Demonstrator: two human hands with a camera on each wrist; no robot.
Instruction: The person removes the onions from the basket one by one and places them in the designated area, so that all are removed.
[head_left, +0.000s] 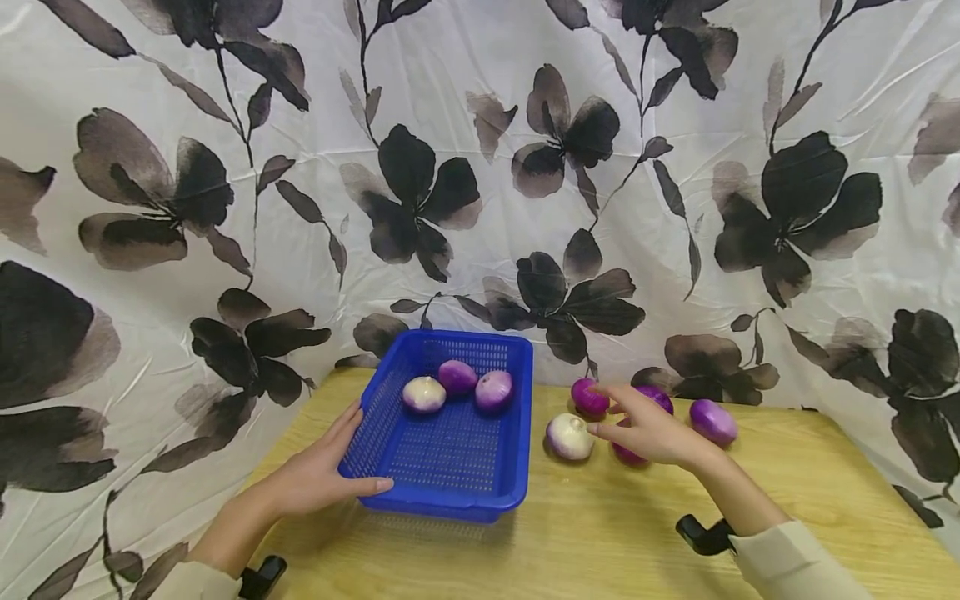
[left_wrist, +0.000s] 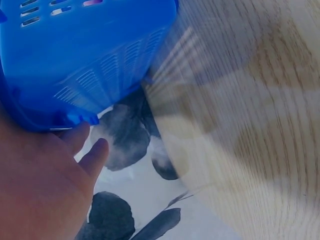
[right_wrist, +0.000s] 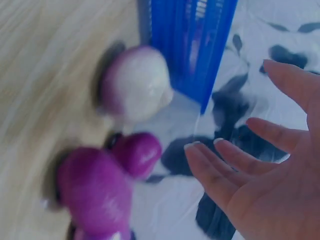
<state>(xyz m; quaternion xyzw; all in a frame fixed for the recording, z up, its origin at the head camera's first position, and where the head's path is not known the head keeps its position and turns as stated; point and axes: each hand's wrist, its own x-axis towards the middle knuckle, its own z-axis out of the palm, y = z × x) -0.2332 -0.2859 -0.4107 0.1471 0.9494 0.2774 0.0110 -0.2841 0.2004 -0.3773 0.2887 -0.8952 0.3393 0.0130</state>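
Note:
My left hand (head_left: 318, 471) holds the near left corner of a blue plastic basket (head_left: 522, 450), its thumb along the front rim and its fingers against the left side. In the left wrist view, two fingers show past the basket's edge. Inside the basket lie a pale onion (head_left: 423, 395), a purple onion (head_left: 457, 377) and a lighter purple onion (head_left: 494, 392). With fingers spread and nothing held, my right hand (head_left: 648, 425) hovers over onions right of the basket. Nearest its fingertips are a white-and-purple onion (head_left: 566, 437) and a small purple onion (head_left: 589, 398).
Two more purple onions, one at the back (head_left: 655, 397) and one in front (head_left: 627, 451), are partly hidden by the right hand. Another purple onion (head_left: 713, 422) sits farther right. Behind the wooden table (head_left: 600, 533) hangs a white cloth (head_left: 450, 75) with dark flowers.

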